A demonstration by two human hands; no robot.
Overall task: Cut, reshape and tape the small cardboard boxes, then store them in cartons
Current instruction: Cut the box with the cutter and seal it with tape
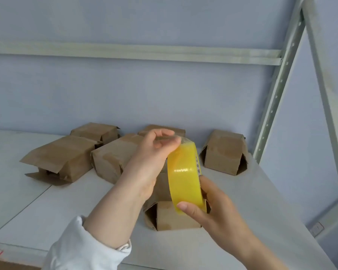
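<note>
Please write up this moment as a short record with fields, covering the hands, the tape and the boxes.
surface: white shelf board against a pale wall
left hand: left hand raised, fingers pinching at the top edge of the tape roll
right hand: right hand gripping the tape roll from below
tape roll: yellow tape roll, held on edge above the nearest box
nearest box: small cardboard box right under the hands, partly hidden
other boxes: five behind it, including one with open flaps at left and one standing apart at right
cartons: none visible

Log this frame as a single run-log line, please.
stage: taping | right hand: holds tape roll | left hand: pinches tape end | nearest box: under hands | shelf
</note>
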